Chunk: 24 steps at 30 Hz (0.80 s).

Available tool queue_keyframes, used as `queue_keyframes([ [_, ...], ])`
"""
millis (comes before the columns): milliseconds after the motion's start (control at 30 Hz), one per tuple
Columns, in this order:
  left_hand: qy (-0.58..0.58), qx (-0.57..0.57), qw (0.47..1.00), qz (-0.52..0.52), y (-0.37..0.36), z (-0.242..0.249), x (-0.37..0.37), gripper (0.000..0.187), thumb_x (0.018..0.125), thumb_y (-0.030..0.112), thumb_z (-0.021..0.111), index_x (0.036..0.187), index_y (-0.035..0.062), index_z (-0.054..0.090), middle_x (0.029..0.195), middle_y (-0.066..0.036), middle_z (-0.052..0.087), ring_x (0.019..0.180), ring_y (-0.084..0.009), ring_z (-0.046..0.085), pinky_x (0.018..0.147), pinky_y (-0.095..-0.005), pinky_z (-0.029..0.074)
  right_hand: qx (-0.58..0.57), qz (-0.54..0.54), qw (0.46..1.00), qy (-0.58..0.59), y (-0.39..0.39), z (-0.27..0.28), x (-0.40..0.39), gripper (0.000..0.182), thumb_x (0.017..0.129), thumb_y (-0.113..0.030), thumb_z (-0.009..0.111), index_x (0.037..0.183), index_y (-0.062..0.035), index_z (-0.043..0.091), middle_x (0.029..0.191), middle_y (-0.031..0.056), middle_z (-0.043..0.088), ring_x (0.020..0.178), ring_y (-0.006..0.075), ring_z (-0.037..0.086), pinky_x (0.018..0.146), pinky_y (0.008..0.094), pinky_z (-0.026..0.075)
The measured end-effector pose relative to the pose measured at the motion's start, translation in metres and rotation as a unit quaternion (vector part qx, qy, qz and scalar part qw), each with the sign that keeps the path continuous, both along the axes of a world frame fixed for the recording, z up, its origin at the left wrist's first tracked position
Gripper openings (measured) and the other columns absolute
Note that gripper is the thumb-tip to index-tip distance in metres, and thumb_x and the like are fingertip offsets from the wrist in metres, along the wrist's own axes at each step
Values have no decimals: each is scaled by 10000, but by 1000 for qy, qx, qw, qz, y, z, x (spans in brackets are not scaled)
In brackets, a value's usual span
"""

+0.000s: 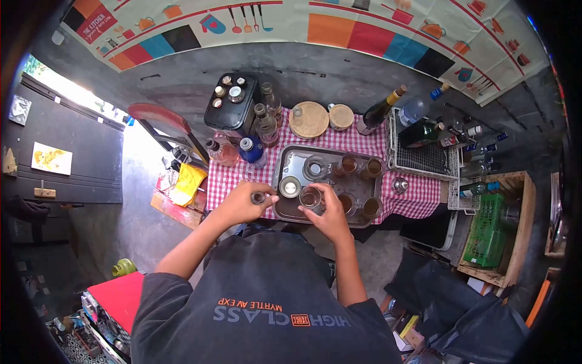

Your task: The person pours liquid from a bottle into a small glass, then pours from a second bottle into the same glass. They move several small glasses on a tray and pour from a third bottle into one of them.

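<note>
Red-checked tablecloth (418, 197) under a metal tray (285, 167) of glasses, left hand (242, 203) clenched around a small bottle (259, 198) standing upright just left of the tray, right hand (327, 215) grasping an upright glass (311, 196) on the tray's near edge.

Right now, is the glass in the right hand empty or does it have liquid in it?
It has liquid. The glass, held by the right hand over the tray, shows brownish fluid inside, seen from above. How full, cannot tell.

Small clear glass (311, 197) upright at the metal tray's (285, 159) near edge.
</note>
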<state>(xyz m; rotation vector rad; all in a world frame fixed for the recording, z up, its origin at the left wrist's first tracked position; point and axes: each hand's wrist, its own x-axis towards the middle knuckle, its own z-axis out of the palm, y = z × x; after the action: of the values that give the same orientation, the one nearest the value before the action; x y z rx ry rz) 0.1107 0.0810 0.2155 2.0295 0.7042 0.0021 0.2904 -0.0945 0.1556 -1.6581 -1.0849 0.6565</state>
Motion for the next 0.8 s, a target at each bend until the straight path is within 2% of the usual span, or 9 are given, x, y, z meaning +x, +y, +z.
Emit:
queue_keyframes([
  [33, -11, -12, 999, 32, 2, -12, -7, 268, 922, 258, 707, 995, 2, 734, 731, -128, 689, 651, -191, 645, 645, -340, 494, -7, -10, 1000, -4, 2, -8, 0, 576, 747, -86, 862, 1245, -13, 584, 1184, 124, 622, 1096, 244, 648, 950, 360, 516],
  [133, -36, -80, 991, 105, 9, -38, -25, 247, 915, 232, 722, 1000, 1, 739, 794, -153, 724, 712, -219, 704, 658, -331, 518, -24, -13, 998, -49, 13, -24, 0, 569, 746, -118, 871, 1225, -10, 583, 1170, 130, 617, 1094, 269, 641, 945, 368, 512],
  [167, -34, -89, 990, 107, 12, -43, -30, 243, 919, 241, 720, 1009, 16, 739, 839, -129, 739, 774, -241, 714, 823, -387, 530, -29, -12, 997, -69, 16, -28, 0, 568, 747, -130, 874, 1218, -9, 582, 1165, 132, 614, 1093, 278, 638, 943, 371, 511],
  [267, -62, -5, 995, 72, 23, -69, -45, 250, 921, 272, 720, 1002, 36, 741, 894, -98, 749, 897, -254, 716, 1086, -499, 386, -74, -13, 993, -95, 28, -41, -4, 558, 749, -156, 876, 1197, -8, 580, 1151, 138, 601, 1090, 301, 626, 934, 381, 506],
  [300, -48, -34, 995, 85, 25, -72, -50, 257, 906, 313, 731, 993, 71, 750, 1084, -86, 739, 1166, -289, 646, 1189, -611, 142, -82, -9, 993, -90, 32, -48, -6, 556, 749, -158, 874, 1195, -11, 575, 1151, 137, 591, 1083, 304, 621, 923, 385, 504],
  [400, -73, 124, 987, 76, 32, -87, -57, 268, 890, 337, 739, 1005, 96, 761, 1276, -102, 674, 1370, -332, 499, 1186, -638, 89, -120, -5, 989, -88, 41, -66, -11, 561, 776, -179, 845, 1233, -21, 562, 1185, 148, 581, 1125, 366, 614, 923, 434, 505],
  [433, -71, 111, 989, 61, 38, -96, -60, 291, 873, 362, 751, 1043, 127, 775, 1403, -124, 594, 1468, -387, 361, 1162, -689, 71, -134, -4, 987, -90, 44, -71, -13, 559, 776, -173, 842, 1235, -23, 560, 1187, 146, 578, 1128, 368, 613, 922, 437, 504],
  [533, -86, 174, 979, 68, 48, -111, -64, 328, 868, 390, 755, 1088, 148, 780, 1442, -138, 564, 1477, -408, 335, 1161, -695, 58, -171, -7, 981, -96, 50, -80, -22, 554, 777, -158, 832, 1240, -30, 555, 1193, 144, 570, 1138, 375, 607, 920, 445, 502],
  [800, -83, 204, 973, 64, 70, -119, -72, 407, 868, 434, 747, 1156, 147, 764, 1524, -173, 474, 1516, -425, 239, 1161, -696, 60, -205, -28, 972, -113, 59, -109, -32, 558, 768, -148, 833, 1230, -42, 538, 1208, 153, 568, 1157, 401, 592, 920, 465, 504],
])
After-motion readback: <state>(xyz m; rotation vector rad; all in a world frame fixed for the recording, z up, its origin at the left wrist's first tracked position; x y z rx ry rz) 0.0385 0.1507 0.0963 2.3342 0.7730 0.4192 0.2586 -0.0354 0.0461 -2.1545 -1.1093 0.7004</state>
